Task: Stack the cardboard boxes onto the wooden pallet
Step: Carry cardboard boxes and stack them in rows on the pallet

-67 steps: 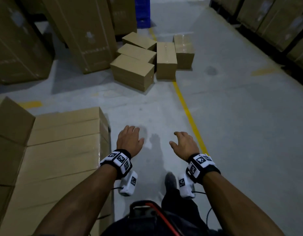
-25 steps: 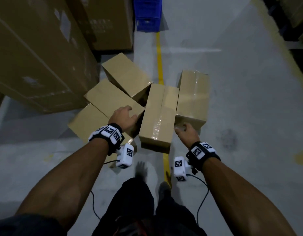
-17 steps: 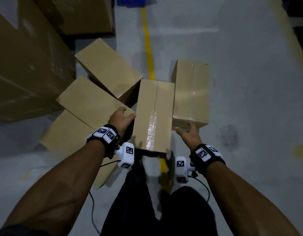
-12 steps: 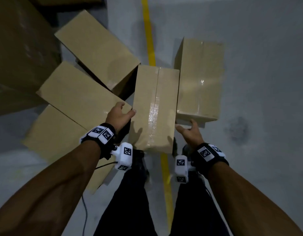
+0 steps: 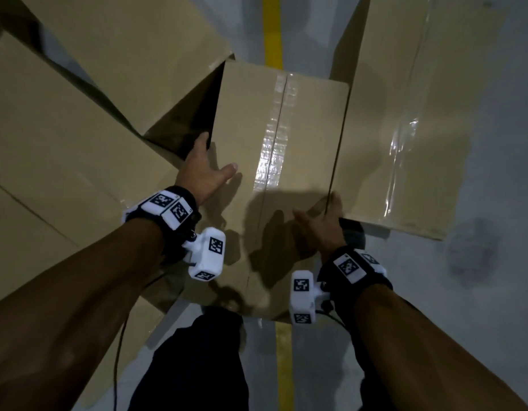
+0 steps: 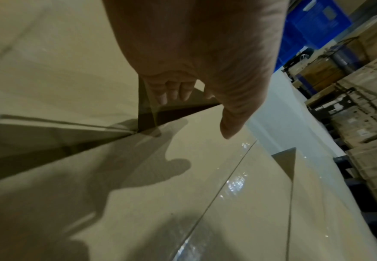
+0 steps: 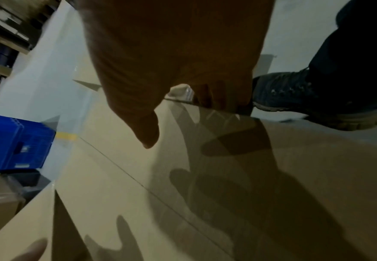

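Middle box [image 5: 282, 161] on the floor [image 5: 500, 262], straight ahead – left hand [image 5: 201, 173] on its left edge, right hand [image 5: 322, 226] on its right edge. Touching its right side, another box [image 5: 405, 114]. To its left, more boxes [image 5: 67, 137] leaning over each other. Floor line [image 5: 271, 28] running behind and under the middle box – right shoe [image 7: 306, 98] just beside its near right corner

Floor [image 5: 494, 321]: smooth pale grey concrete, marked with 1 yellow painted line [image 5: 285, 363] and a dark stain [image 5: 467, 256]. Blue plastic crate [image 7: 11, 143] stands on it. Stacked cartons [image 6: 362, 109] line the dim aisle edge.
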The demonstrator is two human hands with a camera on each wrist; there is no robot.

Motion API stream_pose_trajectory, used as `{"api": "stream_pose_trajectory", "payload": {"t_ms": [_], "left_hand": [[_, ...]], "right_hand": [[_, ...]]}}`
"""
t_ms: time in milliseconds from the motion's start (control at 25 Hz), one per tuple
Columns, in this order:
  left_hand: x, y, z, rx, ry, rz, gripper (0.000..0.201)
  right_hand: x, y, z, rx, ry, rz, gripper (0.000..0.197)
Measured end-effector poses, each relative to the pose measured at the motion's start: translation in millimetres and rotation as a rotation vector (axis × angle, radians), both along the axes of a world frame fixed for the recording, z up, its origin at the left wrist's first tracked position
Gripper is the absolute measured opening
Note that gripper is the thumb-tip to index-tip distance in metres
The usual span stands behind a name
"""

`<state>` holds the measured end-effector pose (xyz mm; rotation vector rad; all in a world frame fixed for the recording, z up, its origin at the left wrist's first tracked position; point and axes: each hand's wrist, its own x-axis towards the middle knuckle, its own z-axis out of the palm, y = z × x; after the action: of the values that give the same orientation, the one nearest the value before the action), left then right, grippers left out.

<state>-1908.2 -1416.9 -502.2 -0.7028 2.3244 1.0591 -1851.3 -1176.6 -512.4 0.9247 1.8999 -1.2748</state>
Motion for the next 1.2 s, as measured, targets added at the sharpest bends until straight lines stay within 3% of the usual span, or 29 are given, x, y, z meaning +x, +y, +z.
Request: {"api": "stream_pose_trajectory", "payload": {"t_ms": [120,240,360,560,720,920,1080,1200], "left_hand": [[-10,-3,-30,0.026,-0.047,0.023,0.097],[-13,-6,-45,0.064,-0.083,0.025,0.080],[-15,-8,-55,0.081,-0.108,0.022,0.078],[-21,-7,-65,0.116,-0.130,0.008,0.088],[-12,-2,-51,0.096,-0.057,0.029,0.091],[3,-1,22,0.127,0.047,0.081,0.093],[12,0,121,0.157,0.089,0.048,0.099],[22,-3,193,0.142,0.119,0.005,0.116]], "right_hand": [[7,-4,-12,0.071,0.044,-0.004,0.094],[6,-12,-12,0.081,0.047,-0.020,0.111],[7,-10,-21,0.081,0.039,-0.025,0.120],[6,-4,-27,-0.046,0.088,-0.041,0.115],[8,-2,-18,0.013,0.086,-0.026,0.117],[7,3,39,0.027,0.058,-0.048,0.119],[11,0,130,0.063,0.111,-0.030,0.124],[11,-6,203,0.072,0.188,-0.010,0.124]]}}
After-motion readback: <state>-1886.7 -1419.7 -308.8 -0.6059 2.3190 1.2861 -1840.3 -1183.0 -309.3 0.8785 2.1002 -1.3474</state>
